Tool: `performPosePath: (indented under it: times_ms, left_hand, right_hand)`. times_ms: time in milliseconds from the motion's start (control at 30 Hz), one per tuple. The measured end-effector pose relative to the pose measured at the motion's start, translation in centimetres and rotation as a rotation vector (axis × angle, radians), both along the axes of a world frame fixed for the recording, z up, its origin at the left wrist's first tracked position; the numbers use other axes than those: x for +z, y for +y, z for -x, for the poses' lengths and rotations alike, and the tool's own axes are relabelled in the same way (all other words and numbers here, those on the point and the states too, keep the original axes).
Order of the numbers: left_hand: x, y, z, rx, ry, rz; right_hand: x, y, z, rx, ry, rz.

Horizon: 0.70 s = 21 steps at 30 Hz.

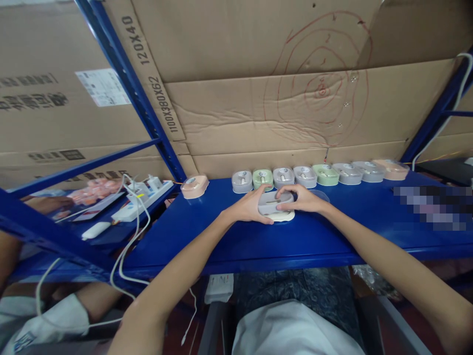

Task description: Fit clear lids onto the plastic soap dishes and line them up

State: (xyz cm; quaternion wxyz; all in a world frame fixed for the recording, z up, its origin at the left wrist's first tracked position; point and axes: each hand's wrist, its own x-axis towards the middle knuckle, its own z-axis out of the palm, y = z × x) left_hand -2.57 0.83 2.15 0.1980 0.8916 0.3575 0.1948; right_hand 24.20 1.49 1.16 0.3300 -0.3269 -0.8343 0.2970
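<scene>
A row of boxed mice point(318, 174) lines my blue surface point(229, 236); cardboard point(258, 113) stands behind, a power strip point(142, 199) lies left.

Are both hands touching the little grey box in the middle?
Touching. The head view shows the left hand and the right hand wrapped around the ends of the grey box, fingers pressed against it.
</scene>
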Motion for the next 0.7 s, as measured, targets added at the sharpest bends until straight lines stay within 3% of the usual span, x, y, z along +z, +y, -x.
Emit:
performPosePath:
  times_ms: [300,700]
  left_hand:
    - [0.2,0.1,0.2,-0.008,-0.027,-0.029]
    - [0.4,0.3,0.8,0.017,-0.011,-0.062]
  right_hand:
    - [0.2,0.0,0.1,-0.113,0.213,0.096]
    - [-0.6,1.2,-0.3,-0.341,0.314,-0.023]
